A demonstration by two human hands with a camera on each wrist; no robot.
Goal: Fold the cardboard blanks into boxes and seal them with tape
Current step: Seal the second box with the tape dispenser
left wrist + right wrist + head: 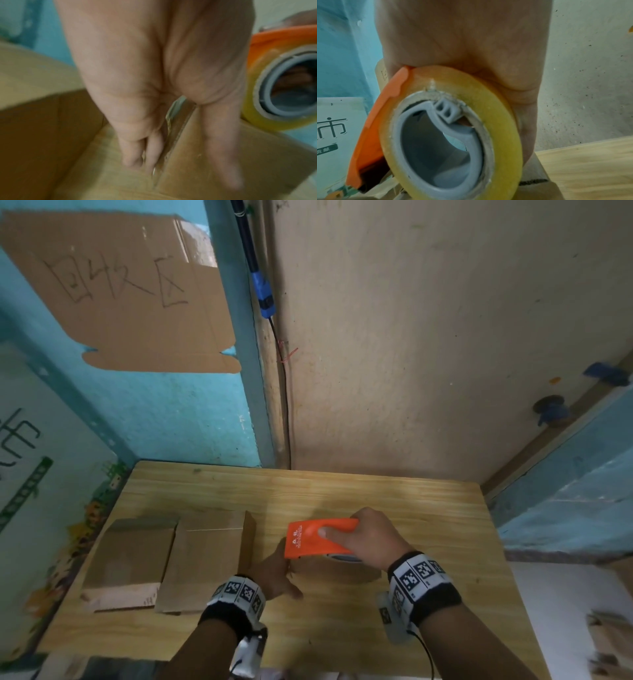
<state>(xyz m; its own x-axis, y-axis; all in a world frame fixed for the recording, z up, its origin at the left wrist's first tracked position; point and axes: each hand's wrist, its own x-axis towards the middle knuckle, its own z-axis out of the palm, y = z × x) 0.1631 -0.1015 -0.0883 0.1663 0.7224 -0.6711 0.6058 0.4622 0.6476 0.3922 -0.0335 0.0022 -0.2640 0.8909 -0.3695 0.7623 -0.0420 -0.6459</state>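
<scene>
Low in the middle of the head view, a small cardboard box (337, 573) sits on the wooden table (376, 491); the right hand (371, 537) grasps an orange tape dispenser (317, 537) over it, while the left hand (274, 573), fingers straight, presses the box's side; flat cardboard blanks (171, 559) lie left

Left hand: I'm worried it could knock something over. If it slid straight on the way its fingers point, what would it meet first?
Probably the dispenser, just ahead of the left hand; depth is unclear.
</scene>
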